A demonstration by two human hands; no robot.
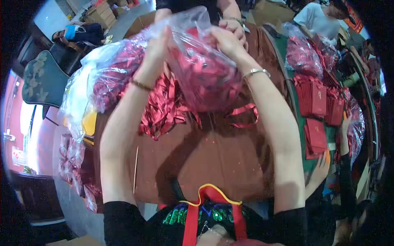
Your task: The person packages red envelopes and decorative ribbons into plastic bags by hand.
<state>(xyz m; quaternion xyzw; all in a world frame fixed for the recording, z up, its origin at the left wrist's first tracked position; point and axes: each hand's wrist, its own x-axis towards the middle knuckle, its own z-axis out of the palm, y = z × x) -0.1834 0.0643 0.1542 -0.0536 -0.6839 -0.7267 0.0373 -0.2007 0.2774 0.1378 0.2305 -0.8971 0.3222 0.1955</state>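
A clear plastic bag [209, 80] full of shiny red pieces is held up above the brown-covered table [205, 164]. My left hand [160, 45] grips the bag's upper left edge, its fingers partly blurred. At the upper right edge of the bag, my right hand [227, 41] is closed on the plastic. Below and left of the bag, a loose pile of red ribbon-like strips [162, 108] lies on the table. A red strip loop [248, 115] lies under the bag's right side.
Another person's hand [234, 28] is just beyond my right hand. Plastic bags of red material [117, 78] stand at the left. Stacked red packets [314, 98] lie on a green surface at the right, with other people around it. A patterned chair [41, 82] is far left.
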